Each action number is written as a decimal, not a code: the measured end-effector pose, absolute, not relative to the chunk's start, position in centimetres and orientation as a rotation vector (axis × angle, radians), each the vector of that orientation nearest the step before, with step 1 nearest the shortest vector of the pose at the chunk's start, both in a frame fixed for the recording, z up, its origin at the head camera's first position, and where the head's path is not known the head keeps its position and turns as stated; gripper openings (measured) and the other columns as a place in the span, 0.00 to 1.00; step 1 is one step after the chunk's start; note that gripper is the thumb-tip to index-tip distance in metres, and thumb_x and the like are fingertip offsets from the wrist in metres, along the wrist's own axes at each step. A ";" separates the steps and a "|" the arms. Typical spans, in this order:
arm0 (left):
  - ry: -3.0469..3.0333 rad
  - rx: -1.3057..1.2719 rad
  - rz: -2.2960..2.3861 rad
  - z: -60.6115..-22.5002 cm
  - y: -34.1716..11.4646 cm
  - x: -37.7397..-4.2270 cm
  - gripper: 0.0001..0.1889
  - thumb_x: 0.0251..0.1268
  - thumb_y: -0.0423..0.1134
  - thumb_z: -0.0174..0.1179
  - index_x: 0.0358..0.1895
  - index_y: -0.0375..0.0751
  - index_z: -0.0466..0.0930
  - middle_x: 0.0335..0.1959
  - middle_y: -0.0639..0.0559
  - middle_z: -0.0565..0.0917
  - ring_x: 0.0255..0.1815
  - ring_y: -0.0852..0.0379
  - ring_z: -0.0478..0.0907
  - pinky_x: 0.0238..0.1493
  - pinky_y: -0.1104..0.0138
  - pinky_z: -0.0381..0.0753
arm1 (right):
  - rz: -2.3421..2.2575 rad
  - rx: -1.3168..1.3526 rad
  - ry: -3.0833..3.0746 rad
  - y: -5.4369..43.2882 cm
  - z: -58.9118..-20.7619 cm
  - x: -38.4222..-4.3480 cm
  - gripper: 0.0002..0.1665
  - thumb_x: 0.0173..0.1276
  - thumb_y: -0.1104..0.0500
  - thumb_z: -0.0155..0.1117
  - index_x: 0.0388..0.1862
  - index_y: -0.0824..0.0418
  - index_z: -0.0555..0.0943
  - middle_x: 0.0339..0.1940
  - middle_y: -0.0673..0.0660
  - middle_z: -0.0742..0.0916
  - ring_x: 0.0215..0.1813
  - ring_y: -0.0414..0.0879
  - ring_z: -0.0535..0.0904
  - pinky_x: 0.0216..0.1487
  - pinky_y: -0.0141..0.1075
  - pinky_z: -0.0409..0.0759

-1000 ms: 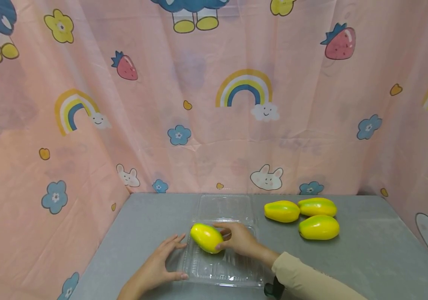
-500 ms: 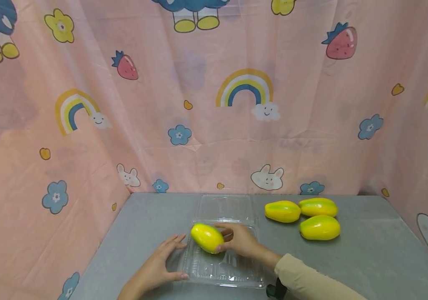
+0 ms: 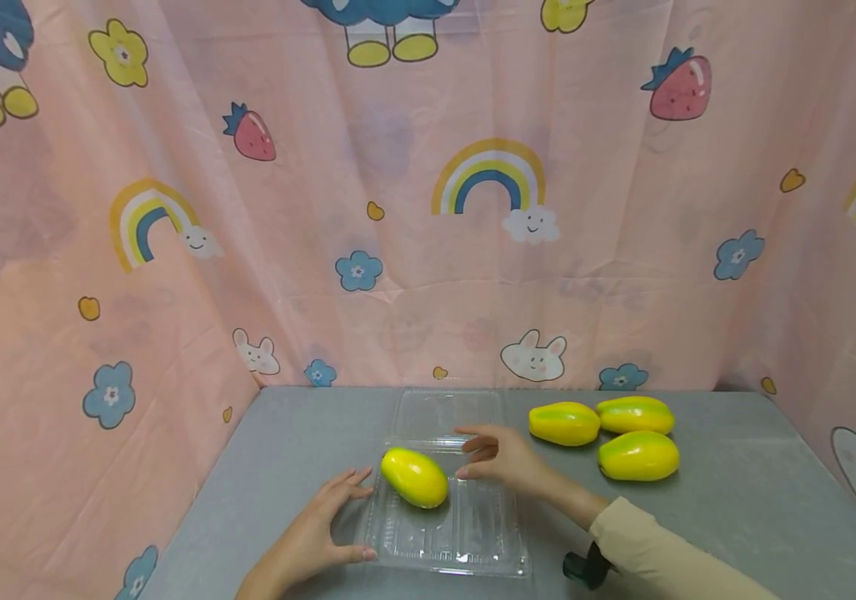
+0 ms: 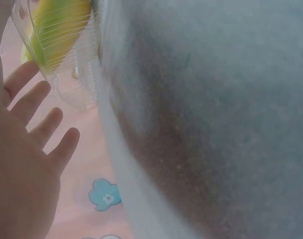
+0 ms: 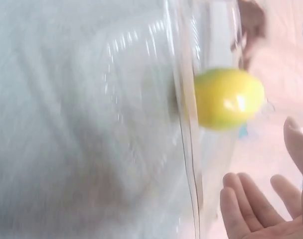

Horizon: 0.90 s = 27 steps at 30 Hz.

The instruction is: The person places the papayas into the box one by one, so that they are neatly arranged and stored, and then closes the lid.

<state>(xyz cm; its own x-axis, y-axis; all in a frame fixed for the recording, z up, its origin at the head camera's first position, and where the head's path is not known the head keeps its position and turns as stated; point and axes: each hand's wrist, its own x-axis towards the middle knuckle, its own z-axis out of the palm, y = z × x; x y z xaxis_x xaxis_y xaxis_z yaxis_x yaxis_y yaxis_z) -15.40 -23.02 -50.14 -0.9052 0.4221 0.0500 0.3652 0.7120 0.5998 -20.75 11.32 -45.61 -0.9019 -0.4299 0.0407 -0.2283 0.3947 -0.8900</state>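
- Cloth, pink, printed with flowers, strawberries, rainbows and rabbits; hangs at left, behind and at right of the table, which is grey.
- Left hand: at the box's left side, fingers spread, thumb set apart toward the front corner. Grips nothing. Fingertips right by the wall; whether they touch it, cannot tell.
- Box: clear plastic, ribbed walls, standing on the table in front of the person. Lid folded back, away from the person, toward the cloth.
- Fruit: yellow, greener at one end, glossy. Lies in the box, rear left part, slantwise, one end toward the far left corner. In the left wrist view it shows through the ribbed wall.
- Right hand: above the box's right rear part, apart from the fruit. Fingers loosely bent, thumb separate, a gap between; pinches nothing.
- Dark object under the right wrist, beside the cuff; details too small to tell.
- Sleeve: beige, on the right arm.
- Right of the box, three more yellow-green fruits, close together: left one, rear one, front one.
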 end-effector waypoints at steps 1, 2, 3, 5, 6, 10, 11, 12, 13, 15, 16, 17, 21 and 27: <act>2.826 0.654 0.961 -50.1 -23.0 -15.4 0.45 0.40 0.69 0.71 0.64 0.52 0.74 0.79 0.55 0.61 0.80 0.40 0.56 0.69 0.33 0.64 | -1.514 -0.585 2.467 11.9 -45.3 -20.8 0.38 0.59 0.52 0.75 0.68 0.58 0.75 0.56 0.68 0.85 0.53 0.58 0.84 0.53 0.44 0.86; 2.831 0.657 0.959 -50.1 -23.0 -15.4 0.45 0.40 0.69 0.71 0.64 0.52 0.75 0.79 0.55 0.62 0.80 0.40 0.56 0.69 0.33 0.65 | -1.508 -0.580 2.479 12.4 -45.0 -20.8 0.38 0.59 0.51 0.75 0.68 0.58 0.75 0.56 0.67 0.86 0.54 0.58 0.84 0.54 0.45 0.85; 2.833 0.660 0.962 -50.2 -23.0 -15.4 0.44 0.40 0.69 0.71 0.64 0.52 0.75 0.79 0.55 0.62 0.80 0.41 0.56 0.69 0.34 0.65 | -1.497 -0.574 2.500 13.0 -44.7 -20.9 0.38 0.59 0.50 0.75 0.67 0.59 0.76 0.56 0.66 0.86 0.54 0.57 0.84 0.55 0.45 0.85; 2.841 0.665 0.964 -50.1 -23.0 -15.3 0.44 0.40 0.68 0.72 0.64 0.52 0.75 0.78 0.56 0.62 0.79 0.41 0.57 0.69 0.34 0.65 | -1.484 -0.558 2.540 14.2 -44.3 -21.2 0.38 0.59 0.49 0.75 0.67 0.60 0.76 0.56 0.65 0.86 0.55 0.56 0.84 0.56 0.45 0.85; 2.843 0.670 0.968 -50.1 -23.0 -15.3 0.44 0.40 0.68 0.72 0.64 0.52 0.75 0.78 0.56 0.63 0.79 0.41 0.57 0.69 0.35 0.65 | -1.480 -0.554 2.559 14.8 -44.2 -21.3 0.38 0.59 0.49 0.75 0.66 0.62 0.76 0.56 0.65 0.86 0.55 0.56 0.83 0.56 0.45 0.85; 2.855 0.680 0.966 -50.1 -23.0 -15.3 0.44 0.40 0.66 0.73 0.64 0.52 0.75 0.78 0.56 0.63 0.79 0.42 0.58 0.69 0.36 0.66 | -1.449 -0.536 2.644 17.6 -44.1 -22.2 0.37 0.61 0.49 0.73 0.66 0.63 0.76 0.58 0.65 0.85 0.57 0.57 0.83 0.58 0.43 0.84; 2.857 0.679 0.967 -50.1 -23.0 -15.3 0.44 0.40 0.66 0.74 0.64 0.52 0.75 0.78 0.56 0.63 0.79 0.42 0.58 0.69 0.36 0.66 | -1.438 -0.537 2.665 18.4 -44.0 -22.4 0.37 0.61 0.49 0.73 0.66 0.63 0.76 0.59 0.65 0.85 0.58 0.57 0.83 0.59 0.45 0.84; 2.861 0.680 0.964 -50.1 -22.9 -15.4 0.44 0.40 0.66 0.74 0.64 0.52 0.75 0.78 0.56 0.64 0.79 0.43 0.59 0.69 0.36 0.66 | -1.423 -0.522 2.684 19.1 -44.0 -22.6 0.37 0.61 0.48 0.73 0.67 0.62 0.76 0.60 0.64 0.85 0.59 0.57 0.82 0.60 0.46 0.83; 2.866 0.679 0.956 -50.1 -22.9 -15.4 0.44 0.40 0.67 0.73 0.64 0.52 0.75 0.78 0.56 0.64 0.79 0.43 0.59 0.69 0.36 0.67 | -1.407 -0.510 2.702 19.9 -43.9 -22.9 0.38 0.61 0.47 0.73 0.67 0.61 0.75 0.61 0.64 0.84 0.60 0.57 0.82 0.62 0.48 0.82; 2.870 0.678 0.954 -50.1 -22.9 -15.3 0.44 0.39 0.67 0.73 0.64 0.52 0.75 0.78 0.56 0.64 0.79 0.43 0.59 0.69 0.36 0.67 | -1.381 -0.490 2.735 21.4 -43.7 -23.2 0.38 0.62 0.45 0.72 0.68 0.60 0.75 0.63 0.63 0.83 0.62 0.58 0.80 0.64 0.52 0.79; 2.872 0.678 0.952 -50.1 -22.9 -15.3 0.45 0.39 0.67 0.73 0.64 0.52 0.75 0.78 0.56 0.64 0.79 0.43 0.60 0.69 0.37 0.67 | -1.367 -0.476 2.751 22.1 -43.6 -23.4 0.39 0.62 0.44 0.71 0.68 0.59 0.74 0.64 0.63 0.82 0.63 0.59 0.79 0.65 0.54 0.78; 2.873 0.676 0.952 -50.1 -22.9 -15.3 0.45 0.39 0.68 0.73 0.64 0.52 0.75 0.78 0.57 0.64 0.79 0.43 0.60 0.69 0.37 0.67 | -1.346 -0.458 2.770 22.7 -43.6 -23.5 0.40 0.62 0.43 0.71 0.69 0.59 0.74 0.65 0.63 0.82 0.64 0.60 0.79 0.66 0.55 0.77; 2.868 0.678 0.960 -49.9 -22.9 -15.3 0.45 0.39 0.68 0.73 0.64 0.52 0.75 0.77 0.57 0.65 0.79 0.44 0.60 0.70 0.37 0.67 | -1.243 -0.441 2.827 24.8 -43.4 -24.0 0.42 0.62 0.43 0.70 0.71 0.60 0.71 0.69 0.65 0.78 0.67 0.64 0.75 0.66 0.59 0.75; 2.851 0.676 0.958 -49.8 -22.8 -15.2 0.44 0.40 0.67 0.73 0.64 0.51 0.75 0.78 0.57 0.64 0.79 0.44 0.60 0.70 0.38 0.66 | -1.131 -0.396 2.807 26.2 -44.0 -24.6 0.45 0.63 0.47 0.71 0.74 0.62 0.66 0.73 0.67 0.72 0.70 0.68 0.70 0.69 0.62 0.71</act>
